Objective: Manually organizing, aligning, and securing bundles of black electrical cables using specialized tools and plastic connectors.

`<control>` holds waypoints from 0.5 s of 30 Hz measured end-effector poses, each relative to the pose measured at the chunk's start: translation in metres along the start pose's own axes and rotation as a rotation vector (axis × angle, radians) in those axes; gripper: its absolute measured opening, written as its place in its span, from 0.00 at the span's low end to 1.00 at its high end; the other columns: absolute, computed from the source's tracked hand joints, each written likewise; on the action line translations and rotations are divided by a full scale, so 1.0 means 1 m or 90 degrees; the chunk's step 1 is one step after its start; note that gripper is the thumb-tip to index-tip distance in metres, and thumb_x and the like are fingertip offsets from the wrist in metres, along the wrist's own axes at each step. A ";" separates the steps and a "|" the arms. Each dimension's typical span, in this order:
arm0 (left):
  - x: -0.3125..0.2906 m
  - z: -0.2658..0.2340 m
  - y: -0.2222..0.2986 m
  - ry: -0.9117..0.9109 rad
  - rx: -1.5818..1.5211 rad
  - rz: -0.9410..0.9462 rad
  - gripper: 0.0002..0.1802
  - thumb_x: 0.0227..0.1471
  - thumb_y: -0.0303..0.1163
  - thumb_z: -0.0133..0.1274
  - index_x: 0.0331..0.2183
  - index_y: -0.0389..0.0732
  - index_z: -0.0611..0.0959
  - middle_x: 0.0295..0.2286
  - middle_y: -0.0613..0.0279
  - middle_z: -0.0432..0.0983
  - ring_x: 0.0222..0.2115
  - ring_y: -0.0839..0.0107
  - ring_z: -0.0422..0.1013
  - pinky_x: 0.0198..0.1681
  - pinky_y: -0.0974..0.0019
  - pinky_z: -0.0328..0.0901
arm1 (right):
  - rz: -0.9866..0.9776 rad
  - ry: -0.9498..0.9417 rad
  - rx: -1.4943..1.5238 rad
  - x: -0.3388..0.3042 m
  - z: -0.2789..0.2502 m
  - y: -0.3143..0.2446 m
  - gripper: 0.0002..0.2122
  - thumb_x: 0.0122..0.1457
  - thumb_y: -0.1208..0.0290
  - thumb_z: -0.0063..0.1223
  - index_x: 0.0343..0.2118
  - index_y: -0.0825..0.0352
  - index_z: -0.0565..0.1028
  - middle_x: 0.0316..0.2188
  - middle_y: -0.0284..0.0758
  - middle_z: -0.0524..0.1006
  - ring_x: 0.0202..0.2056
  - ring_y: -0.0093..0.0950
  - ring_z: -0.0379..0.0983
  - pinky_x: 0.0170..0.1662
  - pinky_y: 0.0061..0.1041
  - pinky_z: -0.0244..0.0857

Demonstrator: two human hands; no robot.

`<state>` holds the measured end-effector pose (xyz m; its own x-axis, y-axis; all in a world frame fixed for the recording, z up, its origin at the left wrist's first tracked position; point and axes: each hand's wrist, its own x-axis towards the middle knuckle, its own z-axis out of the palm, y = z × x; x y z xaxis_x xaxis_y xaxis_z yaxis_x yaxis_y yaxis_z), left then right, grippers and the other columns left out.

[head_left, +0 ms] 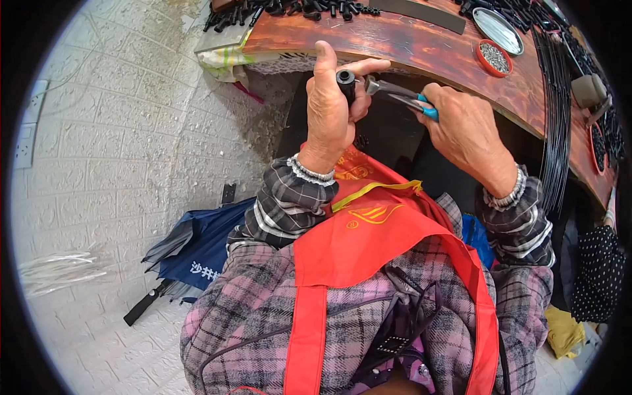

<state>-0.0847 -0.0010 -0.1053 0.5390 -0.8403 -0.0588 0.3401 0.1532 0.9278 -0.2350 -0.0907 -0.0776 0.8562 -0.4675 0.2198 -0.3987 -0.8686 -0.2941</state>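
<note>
My left hand (326, 112) holds a short black tubular part (347, 84) with its round hollow end facing up. The thumb points up and the index finger stretches out to the right. Blue-handled pliers (394, 90) are gripped in my right hand (464, 128). Their metal jaws reach to the left fingertips, just right of the black part. A small greyish metal piece shows at the jaws, but I cannot tell whether it is separate from the pliers. Both hands are raised above my lap, in front of the table's near edge.
The reddish-brown wooden table (395, 36) carries black tubular parts (313, 8), a red bowl (482, 60) of small metal pieces, a round shiny dish (498, 31) and a bundle of long black cables (556, 125). A dark blue umbrella (191, 247) leans by the white wall (112, 138) at left.
</note>
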 end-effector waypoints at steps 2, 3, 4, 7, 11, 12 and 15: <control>-0.001 0.002 0.002 -0.011 0.011 0.007 0.41 0.49 0.61 0.27 0.26 0.32 0.79 0.05 0.74 0.52 0.08 0.84 0.47 0.11 0.78 0.41 | -0.017 0.018 -0.033 0.001 -0.008 0.003 0.08 0.46 0.69 0.50 0.24 0.68 0.66 0.18 0.42 0.70 0.23 0.40 0.67 0.24 0.34 0.59; -0.001 0.003 0.002 -0.020 0.022 0.017 0.41 0.49 0.61 0.27 0.26 0.32 0.79 0.05 0.74 0.51 0.08 0.84 0.46 0.11 0.78 0.41 | -0.036 0.037 -0.065 0.001 -0.011 0.004 0.08 0.46 0.69 0.50 0.23 0.68 0.66 0.17 0.42 0.70 0.22 0.41 0.67 0.23 0.34 0.59; -0.001 0.003 0.002 -0.022 0.022 0.014 0.41 0.49 0.61 0.27 0.26 0.32 0.79 0.05 0.74 0.51 0.08 0.84 0.46 0.11 0.78 0.41 | -0.033 0.035 -0.064 0.002 -0.014 0.003 0.08 0.46 0.69 0.50 0.23 0.68 0.66 0.17 0.42 0.70 0.22 0.41 0.67 0.23 0.34 0.59; -0.001 0.002 0.001 -0.027 0.029 -0.014 0.41 0.49 0.62 0.28 0.26 0.31 0.79 0.05 0.74 0.51 0.07 0.84 0.47 0.11 0.78 0.41 | -0.091 0.028 -0.143 0.005 -0.020 0.002 0.09 0.47 0.68 0.50 0.22 0.68 0.65 0.16 0.42 0.70 0.20 0.39 0.67 0.21 0.33 0.59; -0.001 0.008 0.001 0.006 0.050 0.012 0.42 0.47 0.63 0.29 0.23 0.31 0.79 0.05 0.74 0.52 0.08 0.85 0.48 0.11 0.78 0.41 | -0.047 0.035 -0.222 0.011 -0.019 -0.007 0.09 0.47 0.67 0.49 0.21 0.68 0.66 0.16 0.40 0.70 0.19 0.37 0.69 0.21 0.31 0.60; -0.001 0.010 0.002 0.036 0.063 0.031 0.42 0.47 0.64 0.29 0.22 0.31 0.79 0.05 0.74 0.53 0.08 0.85 0.48 0.11 0.78 0.41 | -0.044 0.041 -0.242 0.011 -0.016 -0.012 0.10 0.47 0.67 0.49 0.21 0.68 0.66 0.17 0.40 0.71 0.19 0.36 0.69 0.21 0.30 0.61; 0.006 0.001 -0.001 0.024 0.027 0.020 0.42 0.46 0.64 0.29 0.20 0.33 0.78 0.06 0.74 0.55 0.07 0.85 0.50 0.11 0.79 0.42 | -0.028 0.043 -0.241 0.013 -0.002 -0.017 0.09 0.46 0.68 0.49 0.20 0.68 0.66 0.16 0.41 0.71 0.19 0.35 0.70 0.21 0.28 0.63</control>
<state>-0.0830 -0.0069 -0.1061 0.5783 -0.8147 -0.0430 0.2903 0.1562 0.9441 -0.2176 -0.0827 -0.0678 0.8567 -0.4272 0.2892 -0.4659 -0.8814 0.0780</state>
